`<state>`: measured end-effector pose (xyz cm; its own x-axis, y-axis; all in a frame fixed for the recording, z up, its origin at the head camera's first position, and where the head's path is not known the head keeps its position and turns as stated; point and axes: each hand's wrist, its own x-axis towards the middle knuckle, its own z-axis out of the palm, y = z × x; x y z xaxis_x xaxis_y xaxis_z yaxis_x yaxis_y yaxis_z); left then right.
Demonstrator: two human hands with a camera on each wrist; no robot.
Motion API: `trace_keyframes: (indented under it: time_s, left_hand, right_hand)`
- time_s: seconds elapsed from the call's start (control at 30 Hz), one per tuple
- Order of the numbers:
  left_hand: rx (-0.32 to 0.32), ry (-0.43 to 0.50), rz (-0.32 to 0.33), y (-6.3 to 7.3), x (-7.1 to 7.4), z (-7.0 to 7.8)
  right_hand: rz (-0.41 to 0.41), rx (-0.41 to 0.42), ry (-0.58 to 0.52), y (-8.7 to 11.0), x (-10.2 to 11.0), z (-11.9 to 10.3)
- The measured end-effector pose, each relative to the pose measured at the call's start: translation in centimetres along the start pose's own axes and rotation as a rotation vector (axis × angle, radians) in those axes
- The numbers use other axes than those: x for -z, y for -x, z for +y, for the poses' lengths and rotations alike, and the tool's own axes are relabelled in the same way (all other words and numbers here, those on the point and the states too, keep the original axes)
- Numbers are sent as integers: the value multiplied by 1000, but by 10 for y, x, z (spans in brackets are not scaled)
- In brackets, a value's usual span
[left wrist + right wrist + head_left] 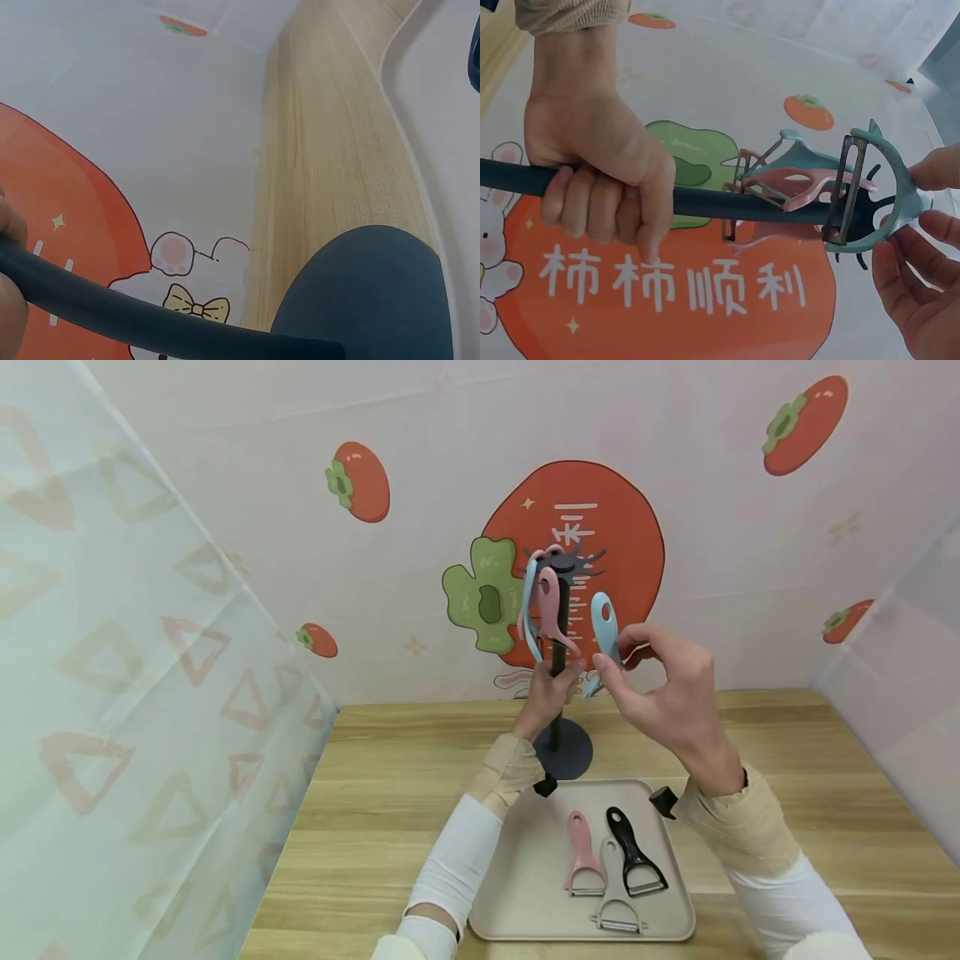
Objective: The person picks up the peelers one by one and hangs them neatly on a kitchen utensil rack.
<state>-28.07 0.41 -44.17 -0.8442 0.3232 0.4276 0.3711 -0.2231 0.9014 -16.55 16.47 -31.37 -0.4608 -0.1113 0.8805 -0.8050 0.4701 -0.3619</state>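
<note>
My left hand grips the dark pole of an upright hanging stand, fingers wrapped round it below the hooks. Between the thumb and fingers of my right hand is a light blue peeler, handle end up, just right of the stand's hook ring. The right wrist view shows this held peeler's blade frame in front of the hooks. On the left side of the ring hang another blue peeler and pink peelers, partly overlapping.
A beige tray lies in front of the stand. It bears a pink peeler, a grey peeler and a black peeler. The stand's round base rests on the wooden table, behind the tray. A persimmon-printed cloth hangs behind.
</note>
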Motion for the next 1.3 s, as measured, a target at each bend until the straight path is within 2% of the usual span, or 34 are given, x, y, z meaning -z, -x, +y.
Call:
trace_keyframes:
  time_s: [0.13, 0.27, 0.43, 0.67, 1.0, 1.3]
  left_hand:
    - [1, -2, 6, -2, -1, 0]
    - [39, -16, 22, -1, 0, -2]
    - [63, -18, 32, -2, 2, -2]
    - [24, -59, 21, -1, 2, -6]
    - [-27, -7, 18, -2, 1, -4]
    - [-67, 43, -47, 0, 2, -5]
  right_hand:
    - [-6, 26, 4, -9, -2, 1]
    - [-8, 39, 1, -16, -6, 2]
    - [18, 19, -5, -21, -15, 4]
    - [69, -6, 1, -21, -23, 8]
    - [59, -10, -17, -25, -31, 5]
    - [113, -47, -5, -24, -37, 4]
